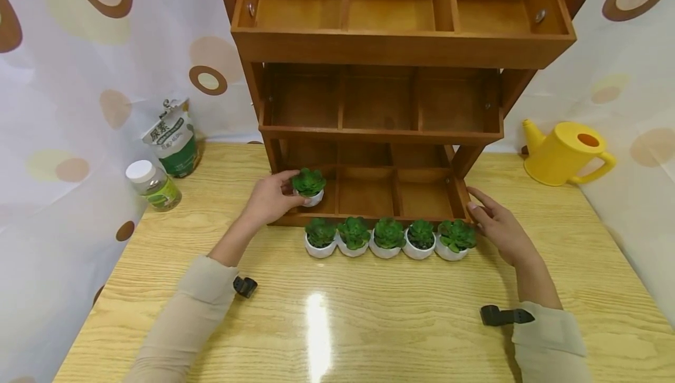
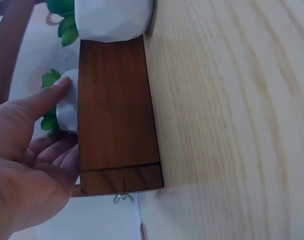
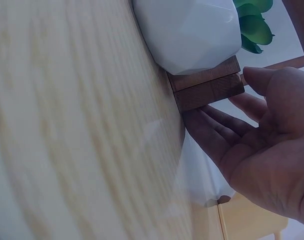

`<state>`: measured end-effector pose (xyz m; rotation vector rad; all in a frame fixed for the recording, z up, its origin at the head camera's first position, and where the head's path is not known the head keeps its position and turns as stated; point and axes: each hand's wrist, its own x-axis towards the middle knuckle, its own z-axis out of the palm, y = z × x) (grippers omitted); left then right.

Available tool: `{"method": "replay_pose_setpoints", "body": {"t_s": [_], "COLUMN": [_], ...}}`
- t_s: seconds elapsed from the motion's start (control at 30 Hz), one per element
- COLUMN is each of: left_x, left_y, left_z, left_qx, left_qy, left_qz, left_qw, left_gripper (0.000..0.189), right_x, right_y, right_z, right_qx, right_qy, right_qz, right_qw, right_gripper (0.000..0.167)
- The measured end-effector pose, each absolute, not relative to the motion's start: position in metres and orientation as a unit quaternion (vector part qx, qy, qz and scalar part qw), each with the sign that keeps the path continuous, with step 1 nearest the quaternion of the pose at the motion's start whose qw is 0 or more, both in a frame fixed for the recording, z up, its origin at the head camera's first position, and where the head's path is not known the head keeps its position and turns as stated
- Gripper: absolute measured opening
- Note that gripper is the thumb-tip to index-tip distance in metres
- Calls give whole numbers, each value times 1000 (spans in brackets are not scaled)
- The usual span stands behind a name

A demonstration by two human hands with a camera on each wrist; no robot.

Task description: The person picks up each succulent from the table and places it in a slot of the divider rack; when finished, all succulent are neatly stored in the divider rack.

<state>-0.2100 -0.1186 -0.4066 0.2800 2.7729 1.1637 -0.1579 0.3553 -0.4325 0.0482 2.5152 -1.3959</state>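
Note:
My left hand [image 1: 270, 198] pinches a small white pot with a green succulent [image 1: 309, 184], held in the lower left compartment of the wooden shelf [image 1: 406, 49]. In the left wrist view, the thumb lies on the pot's white side, and the shelf's front board [image 2: 117, 110] partly hides the pot. My right hand [image 1: 498, 225] holds the right front corner of the shelf's bottom tier. In the right wrist view, its thumb is at the board's upper edge and its fingers are against the end [image 3: 209, 95]. Several potted succulents [image 1: 387, 239] stand in a row along the shelf's front.
A yellow watering can [image 1: 566, 154] stands right of the shelf. On the left are a green and white bag [image 1: 176, 143] and a white-lidded jar [image 1: 155, 187]. The wooden table [image 1: 401, 318] extends in front, with a patterned sheet [image 1: 58, 108] behind.

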Motion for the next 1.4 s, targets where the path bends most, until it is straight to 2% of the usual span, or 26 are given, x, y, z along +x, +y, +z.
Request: {"method": "replay_pose_setpoints", "body": {"t_s": [0.77,1.4], "left_x": [-213,-211], "left_y": [-102,-101], "left_z": [-411,-409], "left_qx": [84,81], "left_qy": [942,933], "left_qz": [318,340], "left_qw": [67,82], "left_gripper": [70,74], "right_x": [-163,-160], "right_y": [357,358], "right_z": [-435,-436], "right_qx": [13,10], "right_qy": [874,874], "right_qz": [-468,-469], "right_qw": [128,124], "right_gripper": [61,62]}}
